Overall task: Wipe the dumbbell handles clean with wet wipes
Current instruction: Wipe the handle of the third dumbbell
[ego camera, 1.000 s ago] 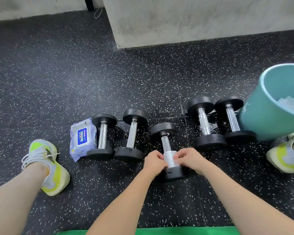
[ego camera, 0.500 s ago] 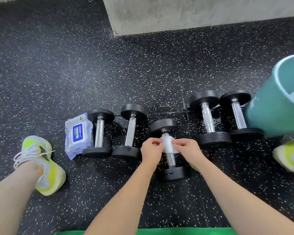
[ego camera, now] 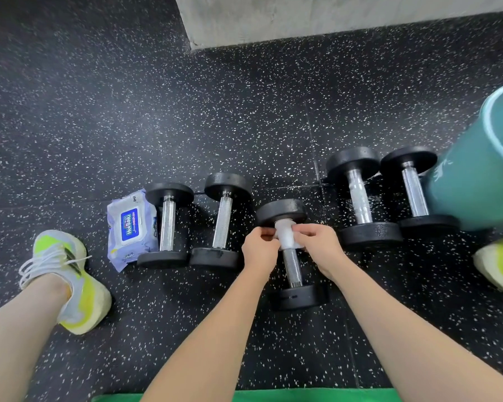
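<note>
A pack of wipes point(ego camera: 130, 227) lies at the left end of the row on the floor point(ego camera: 215, 111), touching the first dumbbell point(ego camera: 166, 226); a second point(ego camera: 223, 221) stands just right of it. The middle dumbbell point(ego camera: 291, 253) sits nearer than the rest, and here the work is. The left hand point(ego camera: 259, 250) and right hand point(ego camera: 320, 249) each pinch a side of a white wipe point(ego camera: 285, 236) wrapped round the far end of the handle, close under the far head. To do it well, I think, they should keep the wrap snug, twist it round the knurled steel, then draw it toward the near head, where bare metal shows. Right of that lie two more dumbbells point(ego camera: 360, 198), then a teal bucket point(ego camera: 476, 181) with something white inside.
</note>
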A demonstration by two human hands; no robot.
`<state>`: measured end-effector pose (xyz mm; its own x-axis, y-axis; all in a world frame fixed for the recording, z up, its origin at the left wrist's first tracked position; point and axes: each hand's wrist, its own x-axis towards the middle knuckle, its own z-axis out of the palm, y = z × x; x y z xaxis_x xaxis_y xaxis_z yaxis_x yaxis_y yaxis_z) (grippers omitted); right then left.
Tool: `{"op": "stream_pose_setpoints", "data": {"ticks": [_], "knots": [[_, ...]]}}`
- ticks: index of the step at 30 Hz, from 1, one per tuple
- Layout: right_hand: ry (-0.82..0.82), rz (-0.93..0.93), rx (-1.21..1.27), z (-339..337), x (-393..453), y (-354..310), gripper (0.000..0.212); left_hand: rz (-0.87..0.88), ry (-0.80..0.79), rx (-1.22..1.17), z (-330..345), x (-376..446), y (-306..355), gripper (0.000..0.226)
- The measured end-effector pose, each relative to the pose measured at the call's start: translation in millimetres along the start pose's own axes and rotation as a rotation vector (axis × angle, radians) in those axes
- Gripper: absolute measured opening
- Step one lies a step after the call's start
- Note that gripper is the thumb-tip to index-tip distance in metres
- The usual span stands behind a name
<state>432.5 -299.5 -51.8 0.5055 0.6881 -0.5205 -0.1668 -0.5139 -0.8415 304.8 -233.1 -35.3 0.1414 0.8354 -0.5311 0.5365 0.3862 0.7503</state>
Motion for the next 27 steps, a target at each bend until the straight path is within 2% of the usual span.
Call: {"op": "stream_pose_setpoints", "data": {"ticks": [4, 8, 13, 17, 22, 27], "knots": [[-0.033, 0.025, 0.004, -8, -7, -1, 0.025, -0.007, -0.062, 0.071, -4, -6, 0, 0.015], [-0.137, 0.078, -0.003, -17, -18, -1, 0.022, -0.029, -0.133, 0.132, -9, -14, -3, 0.019], [-0.191, 0.160, -0.057, -28, -25, 6, 0.017, -0.020, -0.201, 0.269, -14, -31, -5, 0.017], [-0.230, 0.165, -0.136, -32, -37, 4, 0.019, -0.017, -0.272, 0.402, -16, -44, -7, 0.025], [-0.279, 0.181, -0.292, -37, -47, -2, 0.026, -0.018, -0.262, 0.474, -18, -50, -10, 0.021], [-0.255, 0.073, -0.379, -37, -53, -2, 0.022, 0.000, -0.225, 0.464, -17, -50, -11, 0.016]]}}
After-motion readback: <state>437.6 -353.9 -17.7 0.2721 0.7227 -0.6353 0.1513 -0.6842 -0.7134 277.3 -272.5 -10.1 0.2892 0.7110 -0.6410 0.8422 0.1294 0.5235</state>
